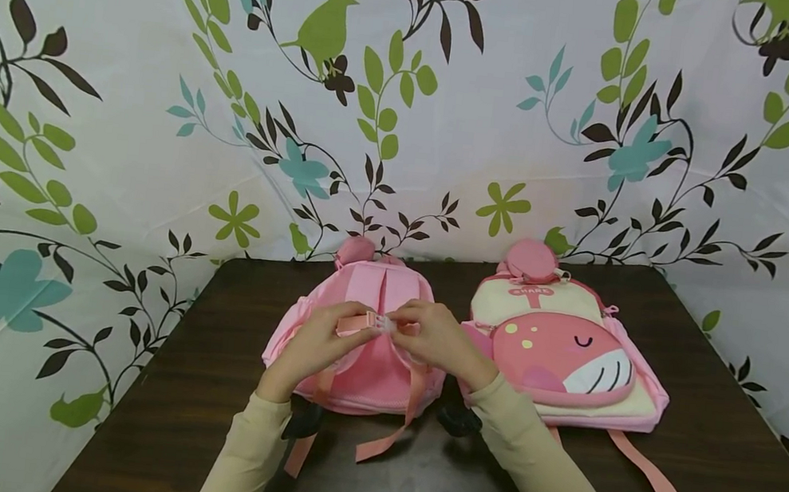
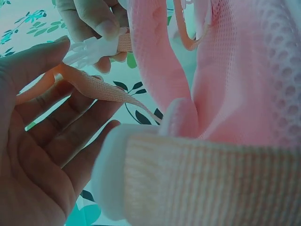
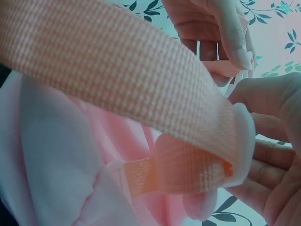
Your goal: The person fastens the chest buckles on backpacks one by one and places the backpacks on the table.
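Observation:
A pink backpack (image 1: 380, 385) lies on the table with its straps and back panel facing up. Over it, a white plastic buckle (image 1: 383, 323) joins peach webbing between both hands. My left hand (image 1: 328, 339) pinches the buckle's left end, with the peach strap (image 2: 99, 89) running across its fingers in the left wrist view. From the other side, my right hand (image 1: 439, 337) pinches the buckle (image 2: 94, 51) between thumb and fingers. A white strap slider (image 3: 242, 146) with webbing looped through it hangs near the right palm in the right wrist view.
To the right lies a second backpack (image 1: 557, 351) with a whale face on its front, almost touching the first. Its loose peach strap (image 1: 652, 473) trails toward the near edge. A dark wooden table (image 1: 161, 406) carries both; patterned cloth (image 1: 451, 124) hangs behind.

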Demonstrator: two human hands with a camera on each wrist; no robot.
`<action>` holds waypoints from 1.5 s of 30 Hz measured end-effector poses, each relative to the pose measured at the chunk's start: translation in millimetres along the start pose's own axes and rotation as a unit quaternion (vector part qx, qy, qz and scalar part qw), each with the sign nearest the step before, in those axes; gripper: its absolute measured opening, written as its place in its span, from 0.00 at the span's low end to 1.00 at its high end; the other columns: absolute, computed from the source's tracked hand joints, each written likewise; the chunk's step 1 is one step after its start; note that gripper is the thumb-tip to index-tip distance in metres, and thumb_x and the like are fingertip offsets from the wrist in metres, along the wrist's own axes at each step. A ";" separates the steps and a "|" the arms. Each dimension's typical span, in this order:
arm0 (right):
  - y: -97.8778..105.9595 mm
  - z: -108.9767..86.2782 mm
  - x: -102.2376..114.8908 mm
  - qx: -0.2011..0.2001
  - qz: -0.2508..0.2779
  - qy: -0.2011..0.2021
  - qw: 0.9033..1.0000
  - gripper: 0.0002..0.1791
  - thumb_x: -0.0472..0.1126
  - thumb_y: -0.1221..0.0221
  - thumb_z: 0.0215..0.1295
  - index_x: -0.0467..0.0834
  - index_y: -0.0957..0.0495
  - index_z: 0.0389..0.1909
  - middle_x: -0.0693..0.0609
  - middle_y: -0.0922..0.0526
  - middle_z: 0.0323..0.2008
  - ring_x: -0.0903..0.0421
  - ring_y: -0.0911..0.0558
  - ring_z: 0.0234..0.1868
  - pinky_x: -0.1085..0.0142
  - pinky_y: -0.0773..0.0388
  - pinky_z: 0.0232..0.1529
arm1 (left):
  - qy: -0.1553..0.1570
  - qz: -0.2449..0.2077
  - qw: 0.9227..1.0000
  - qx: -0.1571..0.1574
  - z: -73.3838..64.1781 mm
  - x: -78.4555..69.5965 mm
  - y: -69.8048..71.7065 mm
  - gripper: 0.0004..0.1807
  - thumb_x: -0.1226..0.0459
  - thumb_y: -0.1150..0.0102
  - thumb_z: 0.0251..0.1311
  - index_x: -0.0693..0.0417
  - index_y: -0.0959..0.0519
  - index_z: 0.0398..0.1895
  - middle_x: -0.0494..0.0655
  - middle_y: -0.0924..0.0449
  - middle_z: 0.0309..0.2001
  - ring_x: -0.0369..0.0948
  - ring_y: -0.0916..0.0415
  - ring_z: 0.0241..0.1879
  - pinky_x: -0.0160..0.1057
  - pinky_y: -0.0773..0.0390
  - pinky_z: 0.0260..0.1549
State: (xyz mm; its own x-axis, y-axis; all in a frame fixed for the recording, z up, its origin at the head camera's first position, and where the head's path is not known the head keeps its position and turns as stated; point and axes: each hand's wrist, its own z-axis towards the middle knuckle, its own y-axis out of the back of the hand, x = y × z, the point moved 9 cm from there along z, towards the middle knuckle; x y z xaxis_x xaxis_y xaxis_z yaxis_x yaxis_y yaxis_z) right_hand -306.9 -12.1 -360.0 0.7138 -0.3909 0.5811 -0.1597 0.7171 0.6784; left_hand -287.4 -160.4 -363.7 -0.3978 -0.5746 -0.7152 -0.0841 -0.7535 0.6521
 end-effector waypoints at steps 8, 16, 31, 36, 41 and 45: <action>-1.9 1.3 -3.7 0.006 0.020 -0.009 1.000 0.14 0.39 0.33 0.63 0.40 0.13 0.48 0.51 0.14 0.41 0.56 0.20 0.36 0.68 0.22 0.36 | -0.013 0.013 1.000 -0.002 3.7 2.6 -5.6 0.18 0.43 0.35 0.63 0.35 0.17 0.52 0.29 0.17 0.49 0.33 0.22 0.51 0.53 0.22 0.54; 0.3 1.6 -0.5 -0.021 0.049 -0.011 0.999 0.14 0.39 0.32 0.64 0.40 0.14 0.50 0.50 0.14 0.40 0.55 0.18 0.39 0.55 0.17 0.43 | -0.014 0.019 0.999 -0.024 5.0 4.6 -3.5 0.16 0.43 0.37 0.64 0.35 0.18 0.50 0.28 0.18 0.46 0.34 0.22 0.47 0.49 0.21 0.50; -11.1 2.4 -10.1 -0.004 0.116 -0.046 0.992 0.17 0.34 0.32 0.62 0.37 0.17 0.53 0.48 0.15 0.44 0.53 0.17 0.46 0.60 0.18 0.50 | -0.008 0.001 0.999 -0.048 3.1 0.5 6.0 0.16 0.48 0.31 0.61 0.40 0.19 0.49 0.34 0.17 0.47 0.40 0.21 0.50 0.53 0.21 0.52; -8.2 3.4 -7.5 -0.014 0.109 -0.041 0.993 0.17 0.34 0.32 0.62 0.38 0.16 0.53 0.48 0.14 0.45 0.54 0.16 0.46 0.63 0.18 0.49 | 0.000 0.008 0.999 -0.044 1.3 -3.8 12.9 0.21 0.45 0.31 0.60 0.43 0.17 0.51 0.34 0.17 0.48 0.38 0.22 0.52 0.53 0.22 0.54; -6.9 2.1 -5.8 -0.027 0.099 -0.037 0.994 0.17 0.33 0.31 0.61 0.39 0.15 0.51 0.50 0.14 0.43 0.55 0.16 0.44 0.64 0.18 0.48 | 0.000 0.004 0.999 -0.043 0.1 -1.3 13.1 0.22 0.44 0.32 0.60 0.43 0.16 0.51 0.32 0.16 0.47 0.36 0.21 0.51 0.52 0.21 0.54; -3.8 0.8 -3.4 -0.044 0.085 -0.024 0.995 0.16 0.33 0.30 0.60 0.39 0.14 0.50 0.49 0.14 0.42 0.56 0.15 0.43 0.63 0.17 0.47 | -0.004 0.006 0.999 -0.049 -0.1 -1.1 13.1 0.20 0.44 0.32 0.60 0.42 0.16 0.50 0.32 0.16 0.47 0.36 0.21 0.50 0.51 0.21 0.53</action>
State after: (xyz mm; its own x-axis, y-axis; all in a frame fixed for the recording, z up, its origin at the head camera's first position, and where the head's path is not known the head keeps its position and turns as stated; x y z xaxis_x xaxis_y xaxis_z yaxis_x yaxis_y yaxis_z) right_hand -309.3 -14.0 -364.2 0.6485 -0.2851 0.7058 -0.2128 0.8223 0.5277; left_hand -288.0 -169.7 -354.4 -0.4050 -0.5817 -0.7055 0.0101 -0.7743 0.6327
